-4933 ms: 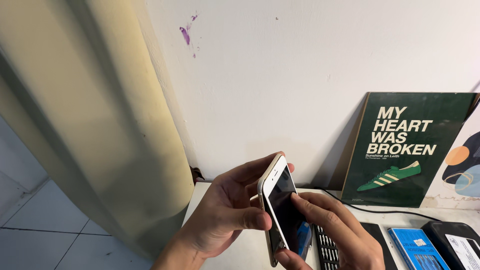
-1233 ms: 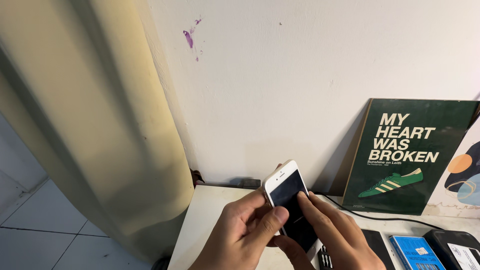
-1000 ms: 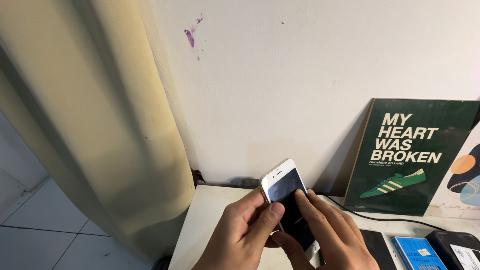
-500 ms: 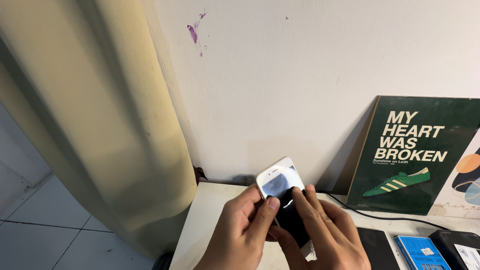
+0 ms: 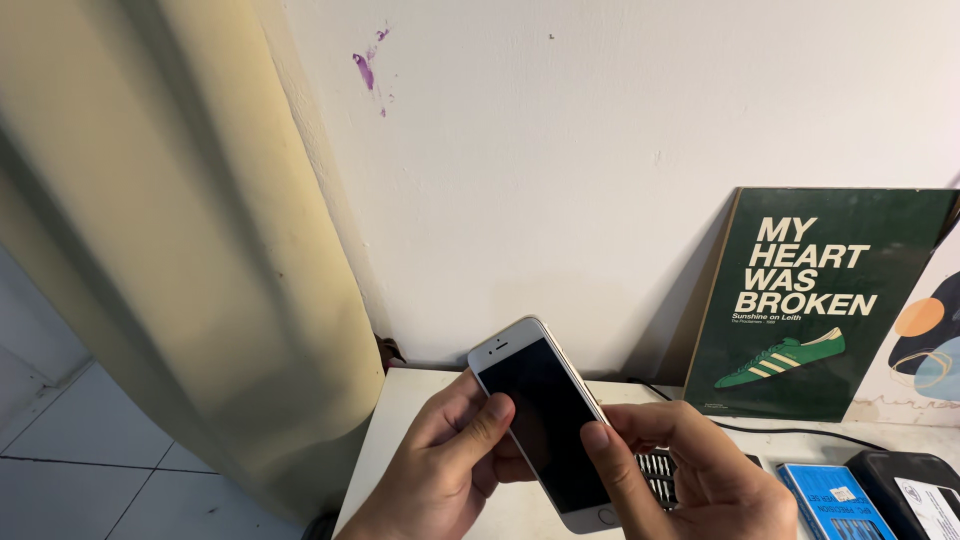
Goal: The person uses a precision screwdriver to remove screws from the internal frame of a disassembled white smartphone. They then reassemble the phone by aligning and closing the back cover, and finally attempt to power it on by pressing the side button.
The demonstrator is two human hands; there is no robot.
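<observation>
A white smartphone (image 5: 540, 415) with a dark, blank screen is held up over the near left corner of a white table (image 5: 405, 405), screen facing me. My left hand (image 5: 445, 470) grips its left edge, thumb resting on the glass. My right hand (image 5: 690, 475) holds the right edge, its thumb on the lower part of the screen near the round button. The phone tilts with its top toward the upper left.
A dark green poster with a green shoe (image 5: 805, 305) leans on the white wall. A black cable (image 5: 790, 430) runs along the table. A black tool case (image 5: 665, 475), a blue box (image 5: 830, 500) and a black box (image 5: 915, 495) lie at right. A cream curtain (image 5: 190, 250) hangs left.
The phone was turned from tilted edge-on to screen facing me, and both hands shifted grip around it. The view also dipped and swung slightly.
</observation>
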